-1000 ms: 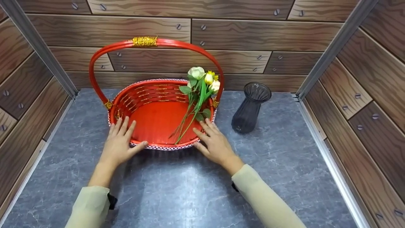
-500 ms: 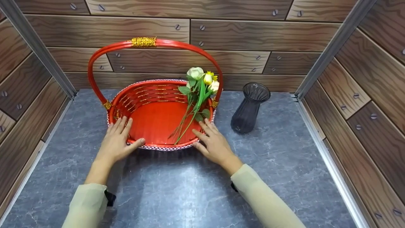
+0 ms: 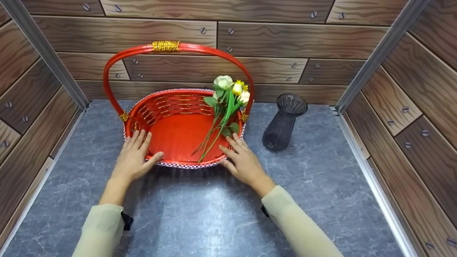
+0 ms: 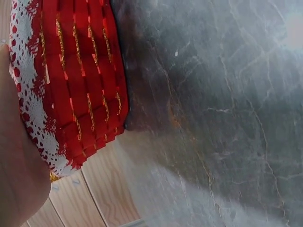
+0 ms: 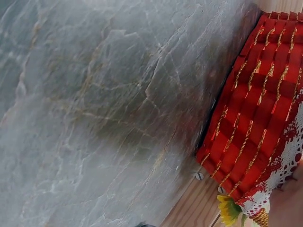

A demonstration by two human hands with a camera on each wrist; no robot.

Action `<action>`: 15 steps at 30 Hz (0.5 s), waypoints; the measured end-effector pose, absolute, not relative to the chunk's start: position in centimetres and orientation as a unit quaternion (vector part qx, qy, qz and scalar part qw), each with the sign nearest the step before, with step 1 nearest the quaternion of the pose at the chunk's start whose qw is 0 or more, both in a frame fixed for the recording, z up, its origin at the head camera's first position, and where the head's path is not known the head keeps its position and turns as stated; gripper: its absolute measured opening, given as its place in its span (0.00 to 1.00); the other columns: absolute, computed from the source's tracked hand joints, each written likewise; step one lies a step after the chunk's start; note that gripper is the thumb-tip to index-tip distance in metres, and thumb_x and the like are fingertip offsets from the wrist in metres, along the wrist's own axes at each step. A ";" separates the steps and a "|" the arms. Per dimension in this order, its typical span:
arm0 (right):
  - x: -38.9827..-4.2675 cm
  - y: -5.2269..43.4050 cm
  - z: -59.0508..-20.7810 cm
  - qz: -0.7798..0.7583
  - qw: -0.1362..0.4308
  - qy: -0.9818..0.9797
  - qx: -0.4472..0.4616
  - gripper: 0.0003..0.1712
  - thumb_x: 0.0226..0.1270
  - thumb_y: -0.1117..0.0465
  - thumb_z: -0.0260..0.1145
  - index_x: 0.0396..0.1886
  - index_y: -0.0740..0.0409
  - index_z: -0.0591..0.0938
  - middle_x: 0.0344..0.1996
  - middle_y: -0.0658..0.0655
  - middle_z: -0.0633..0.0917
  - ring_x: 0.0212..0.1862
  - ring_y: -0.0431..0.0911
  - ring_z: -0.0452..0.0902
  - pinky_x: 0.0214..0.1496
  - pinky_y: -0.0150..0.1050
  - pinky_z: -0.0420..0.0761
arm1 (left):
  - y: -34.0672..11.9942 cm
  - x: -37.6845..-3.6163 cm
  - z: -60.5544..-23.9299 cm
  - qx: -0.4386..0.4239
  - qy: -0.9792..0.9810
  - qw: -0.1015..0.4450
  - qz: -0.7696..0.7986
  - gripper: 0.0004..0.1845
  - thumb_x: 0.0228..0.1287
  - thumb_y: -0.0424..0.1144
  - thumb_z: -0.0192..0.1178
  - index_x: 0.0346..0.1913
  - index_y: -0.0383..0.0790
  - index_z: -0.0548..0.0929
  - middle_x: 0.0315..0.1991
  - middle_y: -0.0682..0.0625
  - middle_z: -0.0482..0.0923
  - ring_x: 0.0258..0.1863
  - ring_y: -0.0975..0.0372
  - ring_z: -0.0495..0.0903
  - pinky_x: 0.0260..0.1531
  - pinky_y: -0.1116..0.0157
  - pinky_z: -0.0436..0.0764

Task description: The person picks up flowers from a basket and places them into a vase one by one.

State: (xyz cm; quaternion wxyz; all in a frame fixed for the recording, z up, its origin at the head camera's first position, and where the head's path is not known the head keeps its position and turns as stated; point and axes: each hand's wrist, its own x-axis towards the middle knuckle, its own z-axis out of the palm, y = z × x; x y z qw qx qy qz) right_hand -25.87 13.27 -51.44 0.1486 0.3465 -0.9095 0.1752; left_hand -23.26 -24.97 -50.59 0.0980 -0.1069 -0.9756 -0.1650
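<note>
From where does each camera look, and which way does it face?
Head: worn on the head, facing forward and down at basket, flowers and vase; left hand, right hand and sleeves show.
Left wrist: worn there, facing basket's outside and table; part of left hand at left.
Right wrist: worn there, facing the same things; part of right hand, lower right.
Shared: both wrist views show white lace.

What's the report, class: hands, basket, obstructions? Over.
Left hand and right hand on red basket, near side. Flowers leaning inside, right end. Vase apart, farther right, not blocking hands.
</note>
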 end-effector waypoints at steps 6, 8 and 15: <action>-26.1 12.9 -51.4 0.180 0.160 -0.905 0.352 0.32 0.73 0.39 0.57 0.70 0.49 0.76 0.73 0.62 0.68 0.77 0.60 0.54 0.77 0.56 0.56 | -25.4 -23.4 -50.4 -0.104 -0.971 0.137 -0.165 0.40 0.74 0.61 0.47 0.76 0.34 0.60 0.78 0.36 0.52 0.78 0.41 0.46 0.76 0.43 0.43; -26.1 13.0 -51.5 0.185 0.169 -0.900 0.357 0.31 0.73 0.40 0.58 0.69 0.50 0.76 0.72 0.63 0.69 0.77 0.62 0.55 0.76 0.58 0.58 | -25.3 -23.4 -50.6 -0.106 -0.971 0.140 -0.163 0.41 0.74 0.60 0.48 0.76 0.33 0.59 0.78 0.35 0.51 0.78 0.40 0.44 0.75 0.42 0.43; -26.3 13.3 -52.0 0.200 0.189 -0.889 0.366 0.30 0.71 0.43 0.62 0.65 0.54 0.79 0.68 0.66 0.73 0.75 0.64 0.59 0.75 0.59 0.59 | -24.6 -23.9 -51.2 -0.098 -0.970 0.150 -0.167 0.41 0.73 0.59 0.50 0.75 0.30 0.61 0.77 0.34 0.52 0.78 0.39 0.47 0.76 0.43 0.44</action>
